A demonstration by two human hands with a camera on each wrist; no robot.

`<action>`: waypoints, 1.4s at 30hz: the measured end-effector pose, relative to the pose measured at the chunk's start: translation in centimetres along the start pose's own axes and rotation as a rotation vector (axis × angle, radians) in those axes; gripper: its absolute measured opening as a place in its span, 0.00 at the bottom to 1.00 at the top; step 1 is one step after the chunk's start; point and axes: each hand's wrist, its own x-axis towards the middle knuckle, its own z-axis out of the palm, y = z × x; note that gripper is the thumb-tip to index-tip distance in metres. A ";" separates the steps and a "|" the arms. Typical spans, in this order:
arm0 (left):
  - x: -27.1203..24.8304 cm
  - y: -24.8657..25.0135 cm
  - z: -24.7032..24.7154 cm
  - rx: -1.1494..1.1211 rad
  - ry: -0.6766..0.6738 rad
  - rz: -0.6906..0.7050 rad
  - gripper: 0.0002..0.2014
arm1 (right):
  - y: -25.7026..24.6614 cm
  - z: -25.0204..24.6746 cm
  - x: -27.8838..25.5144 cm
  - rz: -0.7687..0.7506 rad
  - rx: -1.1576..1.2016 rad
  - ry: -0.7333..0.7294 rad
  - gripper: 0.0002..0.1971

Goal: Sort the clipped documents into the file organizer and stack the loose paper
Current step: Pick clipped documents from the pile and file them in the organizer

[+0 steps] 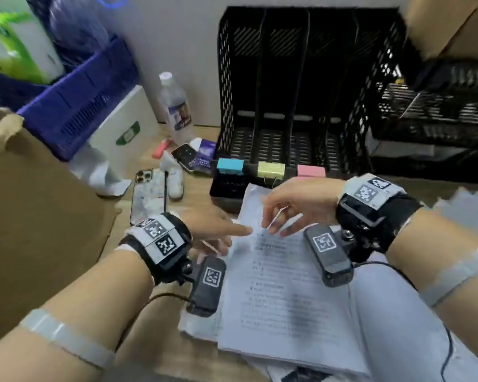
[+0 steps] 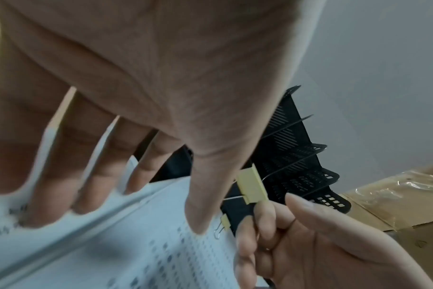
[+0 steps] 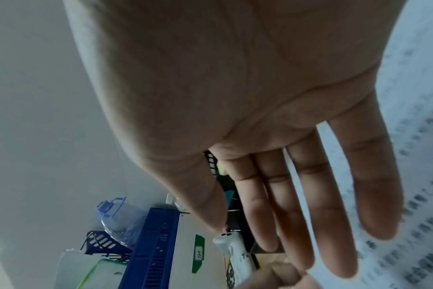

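A stack of printed documents [image 1: 284,285] lies on the desk in front of the black mesh file organizer [image 1: 301,78], whose slots hold no papers. My left hand [image 1: 232,235] is at the stack's left edge with its fingers [image 2: 91,176] straight and the index tip touching the top sheet. Just above the sheet's far end hovers my right hand [image 1: 271,216], fingers [image 3: 309,195] nearly straight, holding nothing that I can see. In the left wrist view a small yellow clip [image 2: 224,224] sits at the paper's far edge, close to the right fingertips.
Blue [image 1: 230,166], yellow [image 1: 271,170] and pink [image 1: 311,170] binder clips sit on the organizer's front lip. A cardboard box [image 1: 39,216], blue crate [image 1: 80,106], water bottle [image 1: 175,106] and phone [image 1: 146,194] crowd the left. Black mesh trays [image 1: 439,111] stand on the right.
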 end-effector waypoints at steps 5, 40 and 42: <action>4.2 -2.5 2.5 -0.092 0.110 0.266 0.09 | 3.8 -0.5 1.9 -0.160 -0.035 0.087 0.14; -1.4 -4.1 5.8 -0.534 0.266 0.596 0.14 | 9.2 1.2 -5.3 -0.367 -0.175 0.789 0.14; -2.2 -3.3 5.6 -0.553 0.271 0.645 0.10 | 7.7 1.6 -6.0 -0.364 -0.207 0.819 0.14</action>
